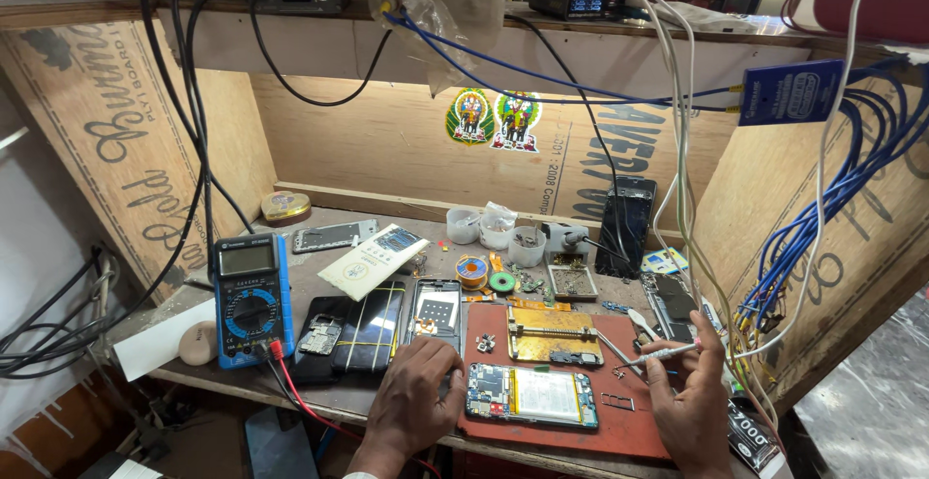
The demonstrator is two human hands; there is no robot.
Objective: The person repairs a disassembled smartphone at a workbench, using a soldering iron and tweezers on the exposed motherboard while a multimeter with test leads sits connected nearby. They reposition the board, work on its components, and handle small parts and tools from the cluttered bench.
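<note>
On a cluttered repair bench, an opened phone (531,395) lies on a red mat (634,421) (circuit board exposed). Left hand (414,397) rests flat, fingers spread, steadying the phone's left end and gripping nothing. Right hand (689,392) pinches what looks like a slim white-handled tool (650,355), tip angled left. Keeping the phone braced and the tip low would serve well.

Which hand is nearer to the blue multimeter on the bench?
The left hand. It rests on the bench just right of the multimeter, beside the opened phone. The right hand, holding a thin tool, is far off on the other side of the red mat.
</note>
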